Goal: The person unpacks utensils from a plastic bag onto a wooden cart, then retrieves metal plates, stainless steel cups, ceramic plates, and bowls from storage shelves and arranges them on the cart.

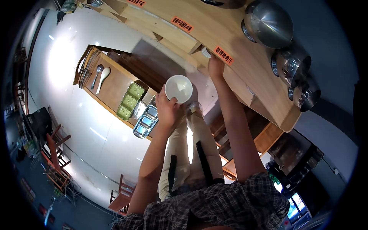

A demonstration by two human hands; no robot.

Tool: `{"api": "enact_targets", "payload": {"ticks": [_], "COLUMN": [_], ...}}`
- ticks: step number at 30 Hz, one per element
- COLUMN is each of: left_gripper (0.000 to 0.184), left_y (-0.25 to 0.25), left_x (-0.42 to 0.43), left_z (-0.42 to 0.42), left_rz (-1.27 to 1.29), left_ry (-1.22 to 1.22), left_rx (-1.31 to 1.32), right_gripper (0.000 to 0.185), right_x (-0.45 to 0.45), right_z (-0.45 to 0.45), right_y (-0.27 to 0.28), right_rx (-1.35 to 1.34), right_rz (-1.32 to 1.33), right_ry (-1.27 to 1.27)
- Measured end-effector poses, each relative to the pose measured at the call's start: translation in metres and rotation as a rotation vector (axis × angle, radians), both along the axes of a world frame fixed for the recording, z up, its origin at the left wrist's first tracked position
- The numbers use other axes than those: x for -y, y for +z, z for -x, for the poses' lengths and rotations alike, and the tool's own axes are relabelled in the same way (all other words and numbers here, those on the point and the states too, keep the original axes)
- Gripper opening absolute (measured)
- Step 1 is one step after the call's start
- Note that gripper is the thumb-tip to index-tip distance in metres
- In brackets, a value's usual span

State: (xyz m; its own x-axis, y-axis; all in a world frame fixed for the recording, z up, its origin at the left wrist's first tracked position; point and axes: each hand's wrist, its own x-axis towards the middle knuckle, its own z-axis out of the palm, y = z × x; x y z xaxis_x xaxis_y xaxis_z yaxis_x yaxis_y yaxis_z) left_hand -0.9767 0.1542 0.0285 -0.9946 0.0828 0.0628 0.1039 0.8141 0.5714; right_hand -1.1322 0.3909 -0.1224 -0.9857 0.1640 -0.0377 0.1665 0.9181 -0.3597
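Observation:
My left hand (167, 108) is closed on the rim and side of a white bowl (178, 89), holding it above the floor in front of my legs. Something whitish lies inside the bowl, too unclear to name. My right hand (216, 67) reaches under the edge of the wooden counter (245, 46), into a shelf compartment. Beside its fingers a white stacked-looking piece of tableware (206, 52) shows in the opening. The fingertips are hidden by the counter edge, so I cannot see whether they grip it.
Metal bowls (268, 25) stand on the counter, which bears orange labels (182, 24). To the left, a low wooden cart (103, 86) carries a white spoon (102, 80), a ladle (96, 76), a green three-part container (130, 101) and a steel divided tray (146, 122). Chairs (122, 193) stand further off.

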Motion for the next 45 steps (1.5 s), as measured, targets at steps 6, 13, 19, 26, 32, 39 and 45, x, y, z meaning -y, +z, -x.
{"api": "enact_targets", "payload": {"ticks": [6, 13, 19, 26, 32, 39, 45], "left_gripper": [0.026, 0.022, 0.027, 0.028, 0.028, 0.03, 0.029], "left_y": [-0.003, -0.001, -0.005, 0.007, 0.05, 0.095, 0.105], "left_x": [-0.004, -0.002, -0.002, -0.004, 0.007, 0.025, 0.032], "left_z": [-0.012, -0.009, -0.005, 0.001, -0.01, -0.04, -0.065], "left_rz": [-0.077, -0.032, 0.013, -0.006, 0.014, -0.022, -0.17], "left_ry": [-0.006, -0.054, -0.053, -0.07, -0.144, -0.222, -0.192], "left_rx": [0.056, 0.074, 0.007, -0.04, -0.086, -0.008, 0.118], "right_gripper": [0.042, 0.033, 0.023, 0.022, 0.017, 0.016, 0.018], "right_x": [0.011, -0.008, -0.01, -0.003, 0.013, 0.015, 0.024], "right_z": [0.013, 0.009, -0.014, -0.099, -0.173, -0.242, -0.276], "right_y": [0.025, 0.03, 0.035, 0.098, 0.171, 0.253, 0.289], "right_rx": [-0.256, -0.235, -0.369, -0.418, -0.325, -0.28, -0.335], "right_rz": [0.454, 0.501, 0.161, -0.153, 0.066, 0.219, 0.322], "right_ry": [-0.228, -0.202, -0.031, 0.186, 0.188, 0.084, 0.046]}}
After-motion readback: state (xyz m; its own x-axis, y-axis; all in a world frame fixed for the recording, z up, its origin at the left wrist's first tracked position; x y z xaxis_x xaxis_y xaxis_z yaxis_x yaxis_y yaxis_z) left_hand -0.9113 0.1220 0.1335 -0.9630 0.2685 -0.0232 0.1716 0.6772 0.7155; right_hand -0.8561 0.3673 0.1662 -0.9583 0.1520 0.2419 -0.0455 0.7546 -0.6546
